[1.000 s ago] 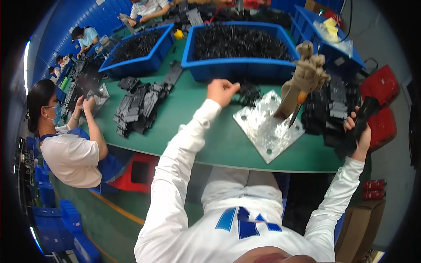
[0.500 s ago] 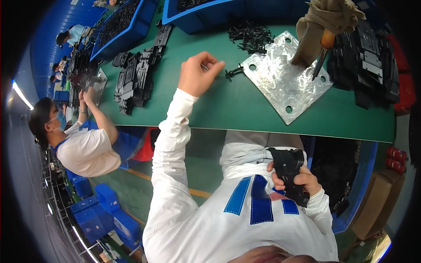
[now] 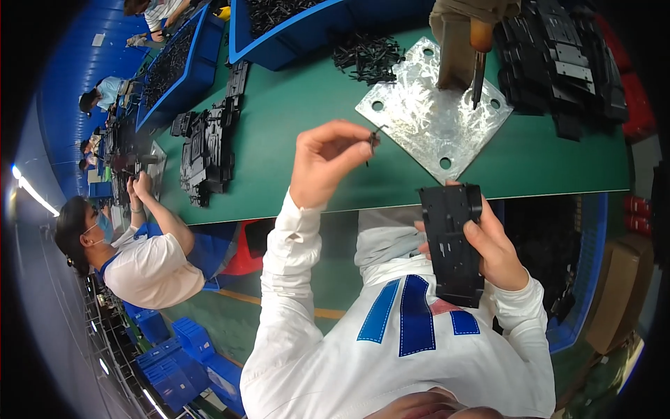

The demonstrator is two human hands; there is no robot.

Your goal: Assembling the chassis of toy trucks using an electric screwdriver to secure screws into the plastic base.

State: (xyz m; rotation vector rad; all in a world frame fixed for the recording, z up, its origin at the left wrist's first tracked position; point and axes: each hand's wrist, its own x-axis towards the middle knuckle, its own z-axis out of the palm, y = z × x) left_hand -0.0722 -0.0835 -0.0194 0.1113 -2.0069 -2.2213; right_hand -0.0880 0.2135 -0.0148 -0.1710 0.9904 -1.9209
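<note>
While a small black branched plastic piece point(image 3: 373, 144) is pinched between thumb and forefinger of the left hand point(image 3: 328, 162), a long black moulded plastic housing point(image 3: 450, 244) is gripped by the right hand point(image 3: 497, 250), its thumb laid along the edge.

Beyond the left hand, to its right: one square silver metal plate point(image 3: 419, 133), set cornerwise, with round corner holes visible. Above the plate: one tool with an orange handle and dark shaft point(image 3: 479, 38), beside a brown cloth-wrapped post point(image 3: 457, 66). Straight beyond the left hand: one loose heap of small black plastic pieces point(image 3: 368, 59), then one large blue plastic bin point(image 3: 300, 43), filled with similar pieces.

To the left of the left hand: one group of black moulded parts point(image 3: 207, 155), laid on the green tabletop point(image 3: 269, 119). Beyond the right hand: one stack of black moulded parts point(image 3: 555, 66), lighter grey rectangles included; any marking is too small to be read.

Below both hands, markings: light-blue, dark-blue and pink stitched patches point(image 3: 417, 318), borne on a white long-sleeved shirt point(image 3: 335, 356).
</note>
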